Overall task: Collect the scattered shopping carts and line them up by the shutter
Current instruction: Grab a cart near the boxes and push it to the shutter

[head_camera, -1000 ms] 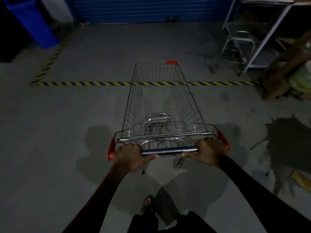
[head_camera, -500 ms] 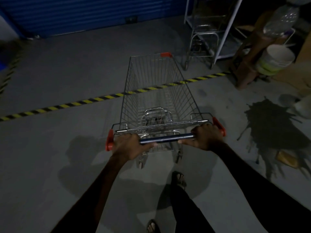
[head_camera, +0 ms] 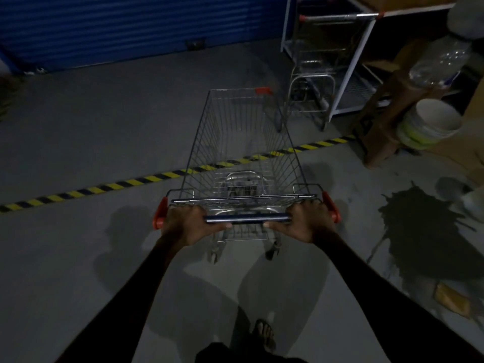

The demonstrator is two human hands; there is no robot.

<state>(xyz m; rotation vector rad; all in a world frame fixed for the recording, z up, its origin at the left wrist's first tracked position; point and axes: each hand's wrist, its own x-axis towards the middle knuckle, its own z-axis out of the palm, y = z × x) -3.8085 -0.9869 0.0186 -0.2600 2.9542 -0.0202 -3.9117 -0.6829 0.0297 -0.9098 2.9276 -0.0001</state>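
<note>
An empty wire shopping cart (head_camera: 243, 142) with red corner caps stands in front of me on the grey floor, its basket crossing the striped floor tape. My left hand (head_camera: 184, 225) grips the left end of its dark handle bar (head_camera: 247, 218), and my right hand (head_camera: 307, 222) grips the right end. The blue shutter (head_camera: 131, 27) spans the back wall, left of centre. A second cart (head_camera: 314, 64) stands at the back right, beside the shutter, against a white rack.
Yellow-black tape (head_camera: 104, 186) runs across the floor. The white rack (head_camera: 361, 56), a brown wooden stand (head_camera: 385, 119), a white bucket (head_camera: 429, 121) and a plastic bottle (head_camera: 440, 61) crowd the right. A dark wet stain (head_camera: 424, 229) and a cardboard scrap (head_camera: 451, 301) lie at right.
The cart and I have turned right and rolled forward; its front has crossed the tape line and come closer to the second cart. Both hands keep their grip on the handle.
</note>
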